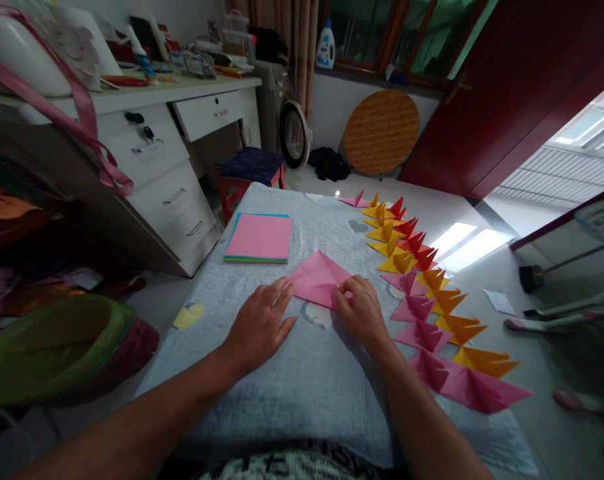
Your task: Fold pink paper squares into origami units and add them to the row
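A pink sheet of origami paper (318,275), folded to a pointed shape with creases on it, lies on the cloth-covered table in front of me. At its left corner my left hand (262,320) rests with the fingers stretched out and the thumb apart. The fingers of my right hand (361,308) pinch the paper's right corner. Beyond the left hand is a square stack of coloured paper (260,238), pink on top with blue and green edges showing. Rows of folded paper cranes (419,308) in pink, yellow, orange and red stand along the table's right side.
The table wears a light blue cloth (282,413). A stool (252,167) stands past its far left corner, near a white desk with drawers (152,160). On the left is a bin with a green liner (57,347). A round wooden board (382,132) leans by the wall.
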A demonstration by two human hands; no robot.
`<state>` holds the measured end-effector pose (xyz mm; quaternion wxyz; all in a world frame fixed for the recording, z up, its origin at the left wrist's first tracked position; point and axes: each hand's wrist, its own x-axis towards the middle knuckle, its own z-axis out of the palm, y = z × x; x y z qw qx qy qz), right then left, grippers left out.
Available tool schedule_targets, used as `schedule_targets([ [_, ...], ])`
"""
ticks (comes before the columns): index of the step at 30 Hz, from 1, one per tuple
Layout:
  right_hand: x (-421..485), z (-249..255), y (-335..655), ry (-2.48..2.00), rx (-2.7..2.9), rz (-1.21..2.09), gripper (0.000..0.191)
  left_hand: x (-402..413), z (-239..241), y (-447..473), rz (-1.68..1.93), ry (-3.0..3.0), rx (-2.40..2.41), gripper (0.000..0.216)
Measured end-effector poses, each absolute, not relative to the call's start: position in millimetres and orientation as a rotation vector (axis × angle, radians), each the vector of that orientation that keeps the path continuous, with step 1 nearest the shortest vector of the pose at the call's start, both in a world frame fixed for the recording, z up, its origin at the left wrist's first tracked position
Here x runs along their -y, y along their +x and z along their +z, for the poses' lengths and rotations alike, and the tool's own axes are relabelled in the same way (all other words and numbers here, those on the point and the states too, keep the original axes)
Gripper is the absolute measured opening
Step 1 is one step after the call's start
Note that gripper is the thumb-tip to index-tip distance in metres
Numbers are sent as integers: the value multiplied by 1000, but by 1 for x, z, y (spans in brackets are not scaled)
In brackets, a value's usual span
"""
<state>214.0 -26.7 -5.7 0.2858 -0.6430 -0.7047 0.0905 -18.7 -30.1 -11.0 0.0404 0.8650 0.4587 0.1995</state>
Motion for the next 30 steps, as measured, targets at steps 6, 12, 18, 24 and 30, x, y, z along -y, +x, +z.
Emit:
schedule_targets([
  [6, 38, 0, 199, -1328, 2013, 157, 17, 23, 14, 1, 741, 2318, -1168, 60],
  [12, 45, 3, 200, -1202, 2115, 230, 15, 10, 19, 8, 719, 2251, -1145, 21],
  [18, 42, 1, 223, -1421, 2163, 109, 70, 5, 15, 3, 962, 2124, -1078, 24],
  [24, 41, -2, 236, -1492, 2119, 30, 35, -6, 13, -3, 1024, 2069, -963, 23],
  [30, 43, 2, 230, -1308, 2143, 93, 17, -22, 0, -8, 888, 2178, -1039, 26],
])
